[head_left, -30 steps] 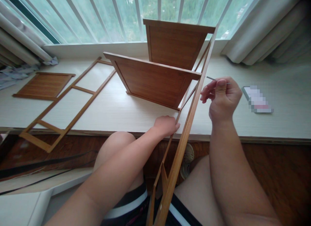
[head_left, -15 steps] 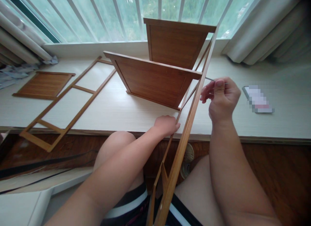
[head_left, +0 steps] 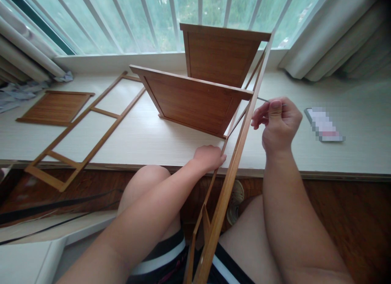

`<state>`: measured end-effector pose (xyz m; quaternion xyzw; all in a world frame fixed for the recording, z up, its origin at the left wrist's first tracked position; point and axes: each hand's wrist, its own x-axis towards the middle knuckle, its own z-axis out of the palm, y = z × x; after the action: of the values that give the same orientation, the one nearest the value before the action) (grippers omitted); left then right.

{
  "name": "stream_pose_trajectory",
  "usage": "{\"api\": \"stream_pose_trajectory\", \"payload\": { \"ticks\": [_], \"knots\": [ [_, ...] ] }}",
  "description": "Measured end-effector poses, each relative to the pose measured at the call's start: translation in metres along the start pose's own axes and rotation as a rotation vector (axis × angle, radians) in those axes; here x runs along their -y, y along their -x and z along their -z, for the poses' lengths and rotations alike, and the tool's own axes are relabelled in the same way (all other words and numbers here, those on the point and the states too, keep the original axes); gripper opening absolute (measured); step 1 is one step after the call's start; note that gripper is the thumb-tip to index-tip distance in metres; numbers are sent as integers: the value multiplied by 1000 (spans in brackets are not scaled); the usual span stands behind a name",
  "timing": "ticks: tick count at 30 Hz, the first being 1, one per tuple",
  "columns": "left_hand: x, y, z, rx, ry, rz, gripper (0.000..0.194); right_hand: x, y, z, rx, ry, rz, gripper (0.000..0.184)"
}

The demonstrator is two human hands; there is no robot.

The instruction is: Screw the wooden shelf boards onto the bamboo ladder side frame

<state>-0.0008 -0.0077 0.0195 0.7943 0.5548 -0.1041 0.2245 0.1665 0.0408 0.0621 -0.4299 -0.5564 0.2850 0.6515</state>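
Note:
A wooden side frame [head_left: 236, 164] leans upright from my lap to the window ledge, with two wooden shelf panels joined to it. The nearer panel [head_left: 195, 99] and the farther panel [head_left: 220, 52] both stick out to the left. My left hand [head_left: 209, 158] is wrapped around the frame's lower rail, below the nearer panel. On the frame's outer side, my right hand [head_left: 279, 119] pinches a thin metal hex key [head_left: 262, 99]. Its tip meets the frame where the nearer panel's end sits; the screw itself is too small to see.
A second ladder-like wooden frame [head_left: 104, 129] lies on the white ledge [head_left: 171, 143] at left, overhanging its front edge. Beside it rests a loose slatted panel [head_left: 56, 108]. A phone [head_left: 325, 125] lies at right. Curtains [head_left: 330, 36] flank the barred window. A white chair [head_left: 33, 255] stands lower left.
Hardly anything differs. Both hands keep their places on the frame and the hex key, and the panels stay where they were.

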Motion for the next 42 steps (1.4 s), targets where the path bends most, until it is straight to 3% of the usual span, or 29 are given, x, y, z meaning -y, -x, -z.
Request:
{"api": "stream_pose_trajectory", "payload": {
  "ticks": [9,32,42],
  "knots": [
    [0,1,0,1,6,-3,54,1,1,2,33,-1,-9,36],
    [0,0,1,1,6,-7,54,-5,-1,-2,-46,-11,21,34],
    [2,-3,-5,-14,-7,4,56,-8,-2,1,8,-72,16,34]
  ]
}}
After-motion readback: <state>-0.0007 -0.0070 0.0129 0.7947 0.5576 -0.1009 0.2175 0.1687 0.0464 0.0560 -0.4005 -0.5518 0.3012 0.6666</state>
